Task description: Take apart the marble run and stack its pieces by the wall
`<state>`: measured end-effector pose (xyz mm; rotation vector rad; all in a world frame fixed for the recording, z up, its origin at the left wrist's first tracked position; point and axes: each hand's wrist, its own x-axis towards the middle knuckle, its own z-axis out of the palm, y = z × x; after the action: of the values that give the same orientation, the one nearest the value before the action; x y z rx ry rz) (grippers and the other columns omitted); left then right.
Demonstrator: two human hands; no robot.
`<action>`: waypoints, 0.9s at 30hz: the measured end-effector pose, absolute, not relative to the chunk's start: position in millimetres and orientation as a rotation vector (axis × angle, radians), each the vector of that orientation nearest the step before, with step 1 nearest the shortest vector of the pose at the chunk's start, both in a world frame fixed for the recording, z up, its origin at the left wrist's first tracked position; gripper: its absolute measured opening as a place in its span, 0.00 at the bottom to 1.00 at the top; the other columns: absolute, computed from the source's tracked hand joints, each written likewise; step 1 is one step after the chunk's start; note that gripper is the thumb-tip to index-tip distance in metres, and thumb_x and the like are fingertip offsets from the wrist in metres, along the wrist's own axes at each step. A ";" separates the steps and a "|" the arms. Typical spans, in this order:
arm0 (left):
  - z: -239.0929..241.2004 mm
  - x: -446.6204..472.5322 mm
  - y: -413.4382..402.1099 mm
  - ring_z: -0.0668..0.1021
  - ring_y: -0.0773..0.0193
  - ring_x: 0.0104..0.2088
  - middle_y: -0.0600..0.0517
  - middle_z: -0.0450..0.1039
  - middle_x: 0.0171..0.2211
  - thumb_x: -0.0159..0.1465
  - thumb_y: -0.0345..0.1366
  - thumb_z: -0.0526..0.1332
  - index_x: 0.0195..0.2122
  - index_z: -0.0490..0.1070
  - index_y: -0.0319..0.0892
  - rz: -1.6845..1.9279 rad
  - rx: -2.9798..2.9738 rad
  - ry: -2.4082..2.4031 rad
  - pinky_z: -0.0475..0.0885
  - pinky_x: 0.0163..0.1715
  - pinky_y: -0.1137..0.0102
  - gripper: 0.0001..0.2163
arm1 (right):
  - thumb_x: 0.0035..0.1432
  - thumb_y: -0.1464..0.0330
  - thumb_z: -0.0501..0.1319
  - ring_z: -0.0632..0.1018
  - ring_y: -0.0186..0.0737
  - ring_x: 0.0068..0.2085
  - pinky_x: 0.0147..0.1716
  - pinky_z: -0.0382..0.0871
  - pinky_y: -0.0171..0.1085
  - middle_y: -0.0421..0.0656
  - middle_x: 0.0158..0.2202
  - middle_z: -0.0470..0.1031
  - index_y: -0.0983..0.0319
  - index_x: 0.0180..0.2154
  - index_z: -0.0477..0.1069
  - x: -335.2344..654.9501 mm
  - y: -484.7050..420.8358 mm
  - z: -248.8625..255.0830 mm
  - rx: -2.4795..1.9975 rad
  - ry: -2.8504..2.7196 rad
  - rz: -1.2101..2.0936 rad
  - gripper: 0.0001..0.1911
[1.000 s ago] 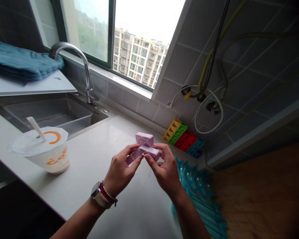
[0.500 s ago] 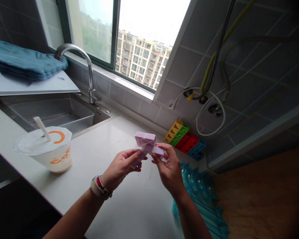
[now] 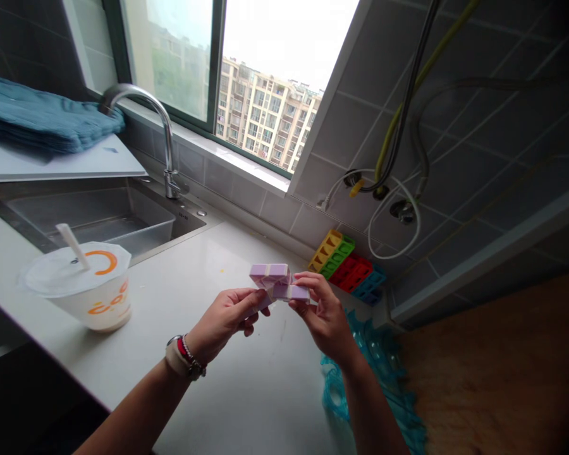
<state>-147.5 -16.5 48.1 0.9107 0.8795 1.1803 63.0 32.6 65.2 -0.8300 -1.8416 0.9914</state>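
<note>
A pale purple twist puzzle [image 3: 275, 282] of linked blocks is held in the air above the white countertop [image 3: 203, 278]. My left hand [image 3: 225, 316] grips its lower left end with curled fingers; a watch and a red bracelet sit on that wrist. My right hand [image 3: 323, 313] pinches the puzzle's right end between thumb and fingers. The upper part of the puzzle sticks out to the left above my hands.
A lidded white cup with a straw [image 3: 83, 284] stands at the left. A steel sink [image 3: 95, 215] and tap [image 3: 164, 136] lie behind it. Coloured blocks [image 3: 346, 262] rest against the tiled wall. Teal air-cushion wrap [image 3: 384, 373] lies at the right.
The puzzle's upper section has turned and dropped a little, now lying flatter. My left hand rolled palm-up under it and both hands shifted slightly.
</note>
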 end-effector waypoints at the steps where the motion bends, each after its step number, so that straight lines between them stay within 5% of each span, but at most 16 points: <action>1: 48.7 -148.2 -17.0 0.61 0.71 0.21 0.52 0.68 0.23 0.64 0.52 0.66 0.29 0.77 0.38 1.158 0.887 0.868 0.59 0.20 0.75 0.19 | 0.62 0.61 0.67 0.76 0.45 0.52 0.39 0.79 0.38 0.47 0.58 0.68 0.53 0.47 0.74 65.1 33.1 66.4 -0.815 -1.850 1.024 0.12; 8: 45.9 -155.6 -13.9 0.67 0.72 0.21 0.45 0.79 0.35 0.60 0.51 0.70 0.43 0.77 0.39 1.113 0.725 0.863 0.67 0.23 0.74 0.20 | 0.62 0.60 0.67 0.78 0.46 0.52 0.43 0.78 0.40 0.48 0.62 0.68 0.54 0.48 0.71 66.7 32.4 67.7 -0.781 -1.831 1.132 0.13; 21: 42.4 -161.2 -11.8 0.63 0.77 0.16 0.44 0.80 0.33 0.61 0.54 0.69 0.53 0.67 0.39 1.119 0.799 0.951 0.64 0.17 0.78 0.28 | 0.61 0.64 0.69 0.75 0.45 0.55 0.47 0.76 0.41 0.45 0.54 0.70 0.52 0.47 0.77 73.7 33.4 77.2 -0.783 -1.965 0.996 0.12; 27: 46.5 -163.4 -18.6 0.68 0.75 0.13 0.42 0.81 0.37 0.61 0.56 0.67 0.69 0.52 0.44 0.988 0.941 0.847 0.66 0.14 0.77 0.42 | 0.58 0.63 0.72 0.74 0.46 0.54 0.47 0.76 0.41 0.45 0.54 0.70 0.54 0.46 0.78 79.8 32.6 82.3 -0.693 -1.937 1.199 0.13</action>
<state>-163.4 -18.6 46.5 0.9407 0.8470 0.9884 79.8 32.6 82.3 -0.6926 -1.9366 1.1995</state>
